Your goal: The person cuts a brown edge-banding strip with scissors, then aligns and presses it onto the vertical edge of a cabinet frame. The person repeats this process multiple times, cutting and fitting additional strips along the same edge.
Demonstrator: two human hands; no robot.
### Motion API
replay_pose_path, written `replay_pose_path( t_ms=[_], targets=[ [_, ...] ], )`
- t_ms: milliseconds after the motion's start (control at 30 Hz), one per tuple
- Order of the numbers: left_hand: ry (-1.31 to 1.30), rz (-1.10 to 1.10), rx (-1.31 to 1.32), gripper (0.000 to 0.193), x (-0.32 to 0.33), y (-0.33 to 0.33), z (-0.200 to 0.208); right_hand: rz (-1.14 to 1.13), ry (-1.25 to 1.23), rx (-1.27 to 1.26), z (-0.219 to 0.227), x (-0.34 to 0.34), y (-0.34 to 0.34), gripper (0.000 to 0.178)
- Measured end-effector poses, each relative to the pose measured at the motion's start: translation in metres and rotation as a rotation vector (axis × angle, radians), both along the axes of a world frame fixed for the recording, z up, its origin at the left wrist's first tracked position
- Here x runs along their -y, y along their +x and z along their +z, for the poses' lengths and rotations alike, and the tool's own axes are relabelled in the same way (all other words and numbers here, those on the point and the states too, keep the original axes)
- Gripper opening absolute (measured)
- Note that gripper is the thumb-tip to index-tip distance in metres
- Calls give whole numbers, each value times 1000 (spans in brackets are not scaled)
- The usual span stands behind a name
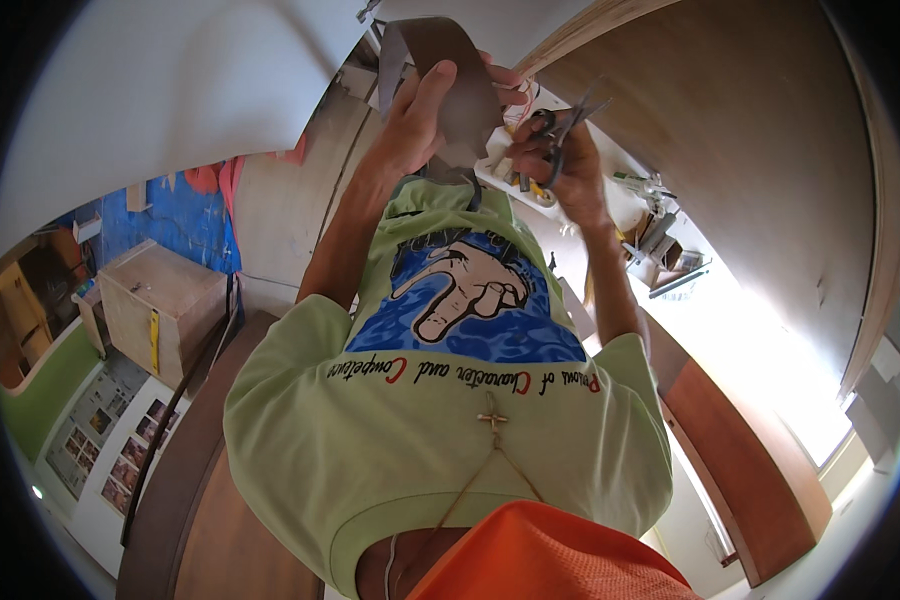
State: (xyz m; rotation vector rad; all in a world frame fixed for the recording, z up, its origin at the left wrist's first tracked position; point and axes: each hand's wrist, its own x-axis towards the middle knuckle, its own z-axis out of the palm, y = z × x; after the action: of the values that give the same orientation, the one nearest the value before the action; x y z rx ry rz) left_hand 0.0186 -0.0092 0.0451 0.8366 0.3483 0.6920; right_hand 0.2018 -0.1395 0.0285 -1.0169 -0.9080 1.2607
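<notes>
My left hand (407, 132) is closed round a curled grey-brown flexible sheet (467, 108), its thumb lying over the near face. The upper part of the sheet bends over in a loop, and its lower end has an uneven edge; its material I cannot tell for sure. Just to the right, my right hand (578, 180) grips a pair of dark-handled scissors (560, 140). Their blades point up and away to the right, apart from the sheet. Some of the right fingers are hidden behind the handles.
A large white panel (210, 85) fills the upper left, and a broad brown panel (730, 130) the upper right. Beyond my right hand are assorted tools (658, 235) on a pale surface. A wooden box (165, 305) stands at the left by a blue surface (175, 225).
</notes>
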Motion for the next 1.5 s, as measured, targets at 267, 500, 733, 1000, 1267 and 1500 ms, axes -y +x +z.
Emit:
replay_pose_path(
  t_ms=[267,500,733,1000,1267,1500],
  targets=[
    [-65,-3,152,48,2,16,-1,-239,51,116,24,-18,-12,42],
    [-180,53,446,53,-5,39,34,-538,217,828,135,-5,90,33],
    [-98,153,676,51,-12,99,108,-1039,387,1199,318,-9,208,16],
    [-49,96,778,50,-16,128,153,-893,-314,1591,393,-33,366,52],
    [-29,84,809,50,-20,147,167,-679,-498,1553,391,-36,408,44],
    [-59,114,902,46,-18,161,182,-830,-8,1647,390,-22,375,21]
  ],
)
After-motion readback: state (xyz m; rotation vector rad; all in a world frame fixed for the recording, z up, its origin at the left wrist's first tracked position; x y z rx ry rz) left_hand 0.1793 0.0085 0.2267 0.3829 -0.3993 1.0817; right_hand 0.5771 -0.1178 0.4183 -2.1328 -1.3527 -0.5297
